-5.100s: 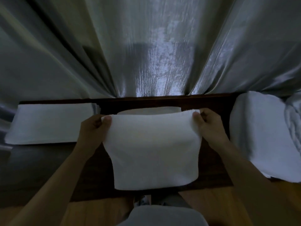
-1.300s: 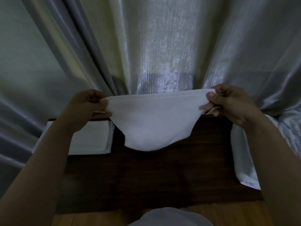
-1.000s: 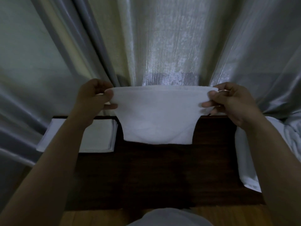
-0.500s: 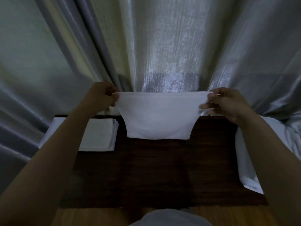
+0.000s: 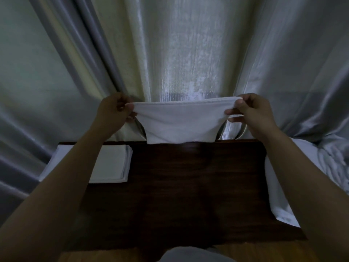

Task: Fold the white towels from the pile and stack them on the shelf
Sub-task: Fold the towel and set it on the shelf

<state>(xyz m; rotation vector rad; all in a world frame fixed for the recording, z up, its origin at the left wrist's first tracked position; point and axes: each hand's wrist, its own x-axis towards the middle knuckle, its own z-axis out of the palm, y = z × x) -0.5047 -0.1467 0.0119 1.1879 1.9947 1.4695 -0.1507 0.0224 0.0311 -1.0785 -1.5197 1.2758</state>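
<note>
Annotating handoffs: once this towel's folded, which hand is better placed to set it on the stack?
Left, probably. The left hand pinches the towel on the side of the folded stack; the right hand is across the shelf.

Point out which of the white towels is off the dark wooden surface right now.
The towel pinched between left hand and right hand; the folded stack and the pile lie flat.

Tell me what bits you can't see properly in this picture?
- Folded stack, head view: its left part is hidden behind the left forearm.
- Towel pile, head view: the right forearm covers much of it.
- Held towel: how many layers it has is too dim to tell.
- Left hand and right hand: fingertips tucked behind the towel.
</note>
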